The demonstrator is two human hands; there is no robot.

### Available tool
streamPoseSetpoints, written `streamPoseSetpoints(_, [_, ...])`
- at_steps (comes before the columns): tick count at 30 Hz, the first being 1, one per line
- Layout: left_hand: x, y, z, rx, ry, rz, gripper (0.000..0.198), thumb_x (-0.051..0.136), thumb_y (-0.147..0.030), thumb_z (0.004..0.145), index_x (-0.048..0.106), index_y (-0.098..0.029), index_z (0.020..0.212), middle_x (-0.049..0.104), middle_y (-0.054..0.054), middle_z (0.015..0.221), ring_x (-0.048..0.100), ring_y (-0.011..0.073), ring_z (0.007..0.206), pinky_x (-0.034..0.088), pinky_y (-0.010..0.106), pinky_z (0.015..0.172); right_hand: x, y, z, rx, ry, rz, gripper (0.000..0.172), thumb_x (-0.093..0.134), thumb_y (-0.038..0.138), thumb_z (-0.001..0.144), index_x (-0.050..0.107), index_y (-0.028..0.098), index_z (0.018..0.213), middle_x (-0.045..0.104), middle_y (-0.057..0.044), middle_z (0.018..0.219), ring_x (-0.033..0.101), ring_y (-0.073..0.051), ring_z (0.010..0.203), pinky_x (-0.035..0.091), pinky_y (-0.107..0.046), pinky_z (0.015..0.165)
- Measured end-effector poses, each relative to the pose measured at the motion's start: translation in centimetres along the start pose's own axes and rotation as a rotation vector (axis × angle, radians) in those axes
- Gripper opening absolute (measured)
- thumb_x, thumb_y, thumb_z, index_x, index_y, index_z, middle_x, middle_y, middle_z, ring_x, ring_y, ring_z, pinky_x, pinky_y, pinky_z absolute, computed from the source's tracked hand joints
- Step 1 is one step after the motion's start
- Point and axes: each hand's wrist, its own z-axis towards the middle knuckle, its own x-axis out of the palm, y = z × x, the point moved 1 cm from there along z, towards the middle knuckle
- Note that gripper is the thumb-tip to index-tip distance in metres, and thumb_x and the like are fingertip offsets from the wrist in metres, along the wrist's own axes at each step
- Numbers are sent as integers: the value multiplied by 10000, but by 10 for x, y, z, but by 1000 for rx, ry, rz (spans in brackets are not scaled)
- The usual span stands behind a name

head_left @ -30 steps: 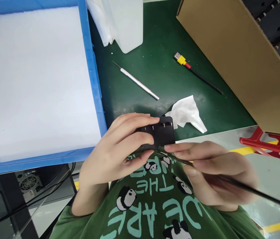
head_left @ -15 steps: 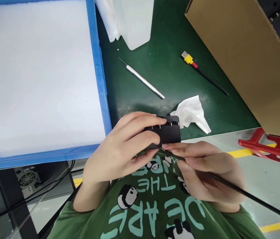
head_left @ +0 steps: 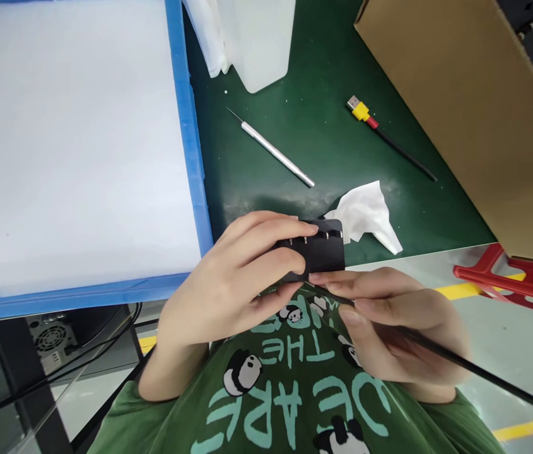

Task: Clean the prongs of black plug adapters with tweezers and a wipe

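I have the left hand (head_left: 233, 277) closed around a black slotted case (head_left: 325, 252) with metal contacts, held over the near edge of the green bench (head_left: 242, 173). The right hand (head_left: 403, 315) pinches a slim black tool (head_left: 488, 372), its thin tip at the case's lower side; I can't tell whether they touch. Farther from that edge lie a white cloth (head_left: 365, 211), a silver needle tool (head_left: 278, 154) and a USB cable (head_left: 398, 146). On the green shirt (head_left: 289, 362), upside down, I read "ARE" and "THE".
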Motion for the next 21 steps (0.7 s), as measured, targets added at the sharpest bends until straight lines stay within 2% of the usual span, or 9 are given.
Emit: streamPoseSetpoints(21, [0, 0, 0, 6, 8, 9, 165, 704, -85, 847, 582, -166, 925, 653, 163, 1256, 618, 277, 1173, 540, 463, 991, 0, -1, -3, 5, -5, 6, 318, 641, -91, 772, 604, 146, 981, 676, -51, 916, 764, -230, 975, 676, -283, 839])
